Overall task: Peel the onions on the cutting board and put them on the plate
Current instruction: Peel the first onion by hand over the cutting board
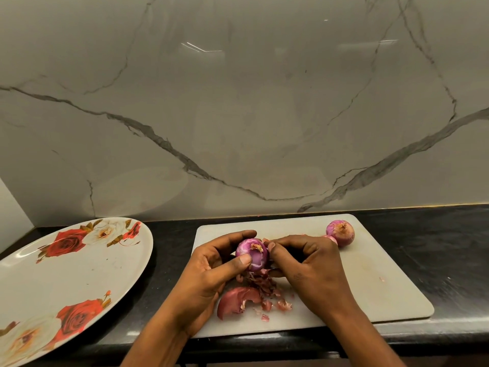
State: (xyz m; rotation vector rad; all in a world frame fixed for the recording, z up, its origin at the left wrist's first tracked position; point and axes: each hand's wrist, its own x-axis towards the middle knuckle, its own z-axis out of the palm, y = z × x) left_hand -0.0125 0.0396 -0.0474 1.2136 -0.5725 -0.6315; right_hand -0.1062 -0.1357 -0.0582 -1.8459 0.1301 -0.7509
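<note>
- The left hand [209, 263] curls round an onion [252, 256] with the thumb in front and the fingers behind. It holds the onion up just above the cutting board [370, 274].
- The right hand [307, 263] meets the same onion from the other side. Its thumb and first finger pinch at the dry tuft on top.
- The onion in the grip looks shiny and purple-pink, so most of its dry skin seems to be off.
- Right under the grip lies a heap of torn peels [238, 300] on the board.
- A second onion [340, 233] sits on the board to the right of the grip and a bit farther back. Nothing touches it.
- The plate [66, 274] with red roses is well off to the left of the grip, and no onion shows on it.
- I think the step is peeling this onion, and it is nearly done. Next the right hand needs to pull the last scrap away — a small, gentle tug — and then the onion can go left to the plate.
</note>
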